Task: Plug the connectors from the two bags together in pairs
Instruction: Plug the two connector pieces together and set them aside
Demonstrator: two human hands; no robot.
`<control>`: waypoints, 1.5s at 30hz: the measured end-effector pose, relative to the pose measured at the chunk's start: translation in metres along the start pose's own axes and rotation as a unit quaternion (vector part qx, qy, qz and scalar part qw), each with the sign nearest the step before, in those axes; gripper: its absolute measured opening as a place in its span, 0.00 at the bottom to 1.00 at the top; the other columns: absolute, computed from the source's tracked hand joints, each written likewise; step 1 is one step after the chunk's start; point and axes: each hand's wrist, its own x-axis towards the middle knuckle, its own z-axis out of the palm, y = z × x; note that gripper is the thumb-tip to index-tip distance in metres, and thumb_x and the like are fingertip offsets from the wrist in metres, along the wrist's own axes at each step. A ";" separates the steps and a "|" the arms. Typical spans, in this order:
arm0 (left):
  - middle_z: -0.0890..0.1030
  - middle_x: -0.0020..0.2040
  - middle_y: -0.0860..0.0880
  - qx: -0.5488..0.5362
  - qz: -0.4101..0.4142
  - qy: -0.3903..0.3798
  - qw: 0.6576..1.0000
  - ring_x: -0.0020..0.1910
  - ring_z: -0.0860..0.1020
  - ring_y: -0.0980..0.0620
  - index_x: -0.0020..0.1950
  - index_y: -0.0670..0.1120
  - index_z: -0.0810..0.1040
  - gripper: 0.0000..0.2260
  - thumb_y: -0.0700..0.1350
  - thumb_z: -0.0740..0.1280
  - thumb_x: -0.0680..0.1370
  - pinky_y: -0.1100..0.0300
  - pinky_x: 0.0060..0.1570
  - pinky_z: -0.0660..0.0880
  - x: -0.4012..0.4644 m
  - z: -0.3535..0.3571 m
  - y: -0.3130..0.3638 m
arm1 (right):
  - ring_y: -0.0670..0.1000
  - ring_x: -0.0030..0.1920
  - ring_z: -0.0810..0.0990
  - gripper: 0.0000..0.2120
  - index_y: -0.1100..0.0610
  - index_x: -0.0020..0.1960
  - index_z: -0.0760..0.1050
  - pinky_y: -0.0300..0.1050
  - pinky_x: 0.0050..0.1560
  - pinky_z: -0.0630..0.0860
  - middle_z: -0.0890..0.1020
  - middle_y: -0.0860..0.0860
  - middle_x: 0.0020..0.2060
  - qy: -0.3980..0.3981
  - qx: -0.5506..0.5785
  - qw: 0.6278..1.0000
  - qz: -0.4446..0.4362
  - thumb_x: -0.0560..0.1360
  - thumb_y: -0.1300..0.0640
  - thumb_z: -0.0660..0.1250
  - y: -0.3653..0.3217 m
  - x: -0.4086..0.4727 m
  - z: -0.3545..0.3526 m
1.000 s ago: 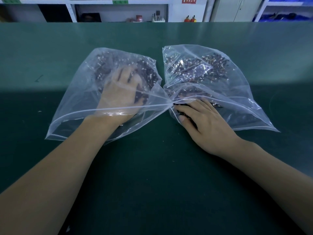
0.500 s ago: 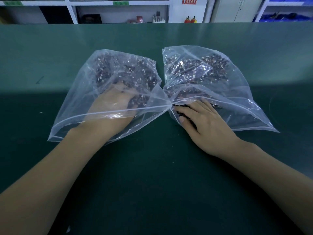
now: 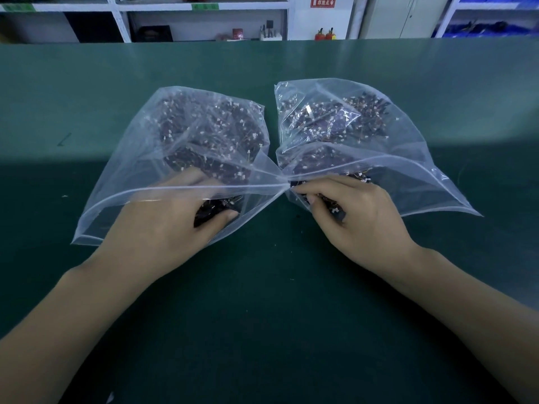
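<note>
Fingers (image 3: 221,217) of left hand (image 3: 163,225), splayed second ago, now clutch connector bundle (image 3: 215,209); right hand (image 3: 353,217) grips another; pairing imminent.

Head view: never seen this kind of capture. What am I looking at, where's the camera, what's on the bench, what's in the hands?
There is no robot here: a person works with two bare hands, filmed by a camera worn on the head and looking down. On the green bench lie two clear plastic bags, mouths toward the person, both full of small dark wired connectors. The left hand is at the mouth of the left bag, its fingers and thumb curled round a bunch of connectors. The right hand is at the mouth of the right bag, pinching connectors there. Nothing is plugged together yet. Shelving stands behind.
</note>
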 end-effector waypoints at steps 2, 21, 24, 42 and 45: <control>0.85 0.56 0.53 0.001 0.029 0.050 0.998 0.56 0.83 0.47 0.65 0.54 0.83 0.26 0.68 0.56 0.80 0.45 0.56 0.80 -0.003 0.004 -0.006 | 0.45 0.45 0.84 0.14 0.54 0.62 0.85 0.48 0.43 0.82 0.87 0.44 0.49 0.025 0.023 0.999 -0.024 0.81 0.66 0.69 -0.001 -0.001 0.000; 0.88 0.49 0.53 -0.076 0.224 0.324 0.916 0.46 0.85 0.48 0.58 0.47 0.90 0.06 0.43 0.75 0.82 0.48 0.44 0.83 -0.002 0.023 -0.024 | 0.51 0.44 0.83 0.13 0.60 0.60 0.85 0.47 0.48 0.80 0.84 0.51 0.43 0.030 0.124 0.981 -0.146 0.81 0.70 0.67 -0.008 -0.004 0.006; 0.88 0.51 0.52 -0.098 0.250 0.341 0.901 0.49 0.84 0.54 0.56 0.43 0.90 0.05 0.42 0.76 0.82 0.58 0.54 0.81 -0.002 0.022 -0.019 | 0.51 0.44 0.83 0.13 0.60 0.60 0.85 0.46 0.48 0.79 0.84 0.51 0.43 0.031 0.123 0.981 -0.145 0.81 0.70 0.66 -0.009 -0.004 0.006; 0.88 0.56 0.50 -0.080 0.251 0.353 0.898 0.53 0.86 0.50 0.60 0.44 0.89 0.07 0.40 0.74 0.83 0.54 0.57 0.82 -0.003 0.029 -0.009 | 0.51 0.43 0.82 0.12 0.59 0.60 0.85 0.45 0.46 0.78 0.83 0.49 0.42 0.012 0.118 0.988 -0.103 0.82 0.69 0.66 -0.012 -0.003 0.005; 0.87 0.55 0.53 -0.039 0.214 0.321 0.922 0.52 0.84 0.48 0.61 0.52 0.87 0.07 0.48 0.74 0.83 0.48 0.46 0.82 0.000 0.029 -0.013 | 0.51 0.43 0.82 0.12 0.59 0.60 0.85 0.45 0.46 0.79 0.83 0.49 0.42 0.015 0.116 0.988 -0.100 0.82 0.69 0.66 -0.012 -0.003 0.006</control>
